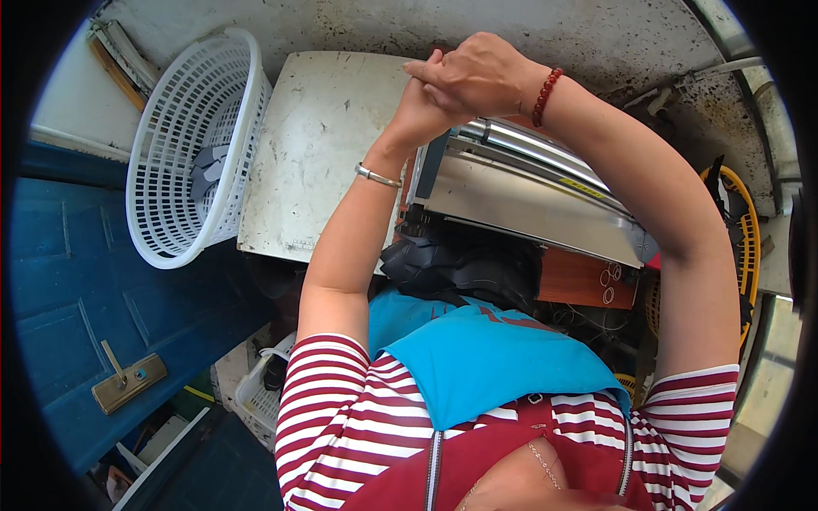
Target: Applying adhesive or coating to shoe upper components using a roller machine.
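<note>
My hands meet at the upper middle, above the corner where a worn white tabletop and a metal roller machine [528,192] come together. My right hand [487,75], with a red bead bracelet [547,97] at its wrist, lies over my left hand [419,113] with its fingers bent around it. Most of the left fingers are hidden beneath. A silver bangle [377,175] circles my left wrist. No object shows between the hands. Both forearms reach up past the blue apron [511,362].
Left of the white tabletop [315,162] stands a white plastic basket [192,157] holding grey pieces. Black material [464,268] hangs below the machine. A yellow basket [750,247] with dark things is at the right. A blue door [94,289] with a handle borders the left.
</note>
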{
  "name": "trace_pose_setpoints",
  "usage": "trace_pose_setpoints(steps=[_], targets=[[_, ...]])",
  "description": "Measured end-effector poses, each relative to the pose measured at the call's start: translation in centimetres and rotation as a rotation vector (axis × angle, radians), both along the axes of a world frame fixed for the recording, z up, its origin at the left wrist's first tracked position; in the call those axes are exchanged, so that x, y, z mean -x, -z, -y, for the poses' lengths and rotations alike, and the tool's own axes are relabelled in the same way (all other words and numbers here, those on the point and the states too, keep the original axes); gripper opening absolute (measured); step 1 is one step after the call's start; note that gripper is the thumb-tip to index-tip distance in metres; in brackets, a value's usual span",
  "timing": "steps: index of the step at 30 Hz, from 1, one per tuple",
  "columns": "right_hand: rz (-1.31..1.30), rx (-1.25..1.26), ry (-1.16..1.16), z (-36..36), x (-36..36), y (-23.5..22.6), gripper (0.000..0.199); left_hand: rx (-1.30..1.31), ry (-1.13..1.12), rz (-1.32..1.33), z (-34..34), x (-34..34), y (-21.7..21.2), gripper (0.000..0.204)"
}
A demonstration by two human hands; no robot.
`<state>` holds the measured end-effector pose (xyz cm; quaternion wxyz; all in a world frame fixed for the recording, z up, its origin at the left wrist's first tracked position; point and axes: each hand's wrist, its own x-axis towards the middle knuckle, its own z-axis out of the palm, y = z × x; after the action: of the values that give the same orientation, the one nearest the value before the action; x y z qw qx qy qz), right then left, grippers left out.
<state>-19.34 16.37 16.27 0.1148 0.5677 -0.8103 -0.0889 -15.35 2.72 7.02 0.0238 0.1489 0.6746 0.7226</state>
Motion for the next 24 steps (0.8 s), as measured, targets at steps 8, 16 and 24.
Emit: trace_pose_setpoints(steps=[8, 16, 24], targets=[[0.002, 0.064, 0.158, 0.4, -0.9, 0.4, 0.033, 0.057, -0.083, -0.145, 0.1, 0.0, 1.0, 0.018], [0.054, -0.116, 0.317, 1.4, -1.7, 0.1, 0.035, 0.063, -0.115, -0.11, 0.0, 0.7, 2.8, 0.033], [0.053, 0.023, 0.397, 2.2, -2.6, 0.1, 0.029, 0.043, -0.094, -0.123, 1.7, 1.9, 5.8, 0.025]])
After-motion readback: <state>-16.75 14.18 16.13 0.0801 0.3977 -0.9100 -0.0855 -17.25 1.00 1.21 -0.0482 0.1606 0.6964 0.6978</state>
